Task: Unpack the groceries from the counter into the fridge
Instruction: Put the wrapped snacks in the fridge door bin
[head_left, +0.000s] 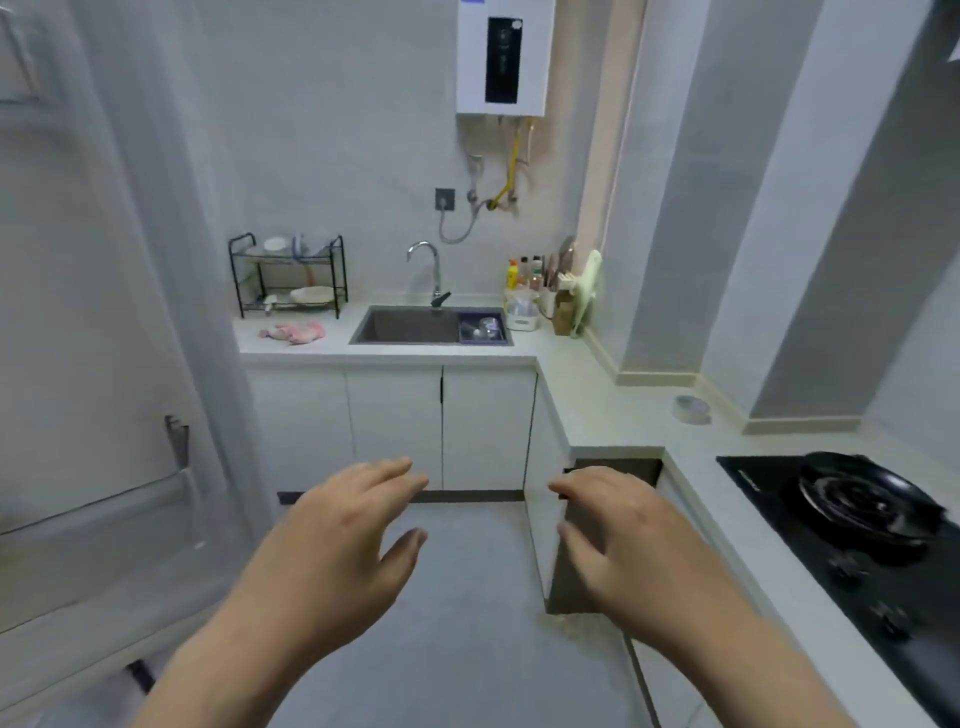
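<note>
Pink limp bundle (293, 332), likely groceries, lies on the pale counter (587, 395), well apart from my left hand (332, 540) and right hand (628, 545), both spread empty, which I judge readied to fetch it for the tall white fridge (78, 312).

The fridge (104, 312) fills the left of the frame. The desk (587, 395) runs across the centre, turns at the corner, and continues down the right edge. The sink (405, 325) is set in the desk at centre. The tap (431, 270) stands behind the sink, and a basket (482, 330) sits in its right end. The dish rack (288, 275) stands on the desk left of the sink, with a small bundle (296, 332) lying before it. Bottles (530, 280) cluster in the corner right of the sink. The water heater (501, 57) hangs on the wall at upper centre. At lower right, the pan (862, 499) rests on the hob (831, 597). My left hand (337, 540) and right hand (628, 540) are at lower centre, apart, above the floor (467, 623).
</note>
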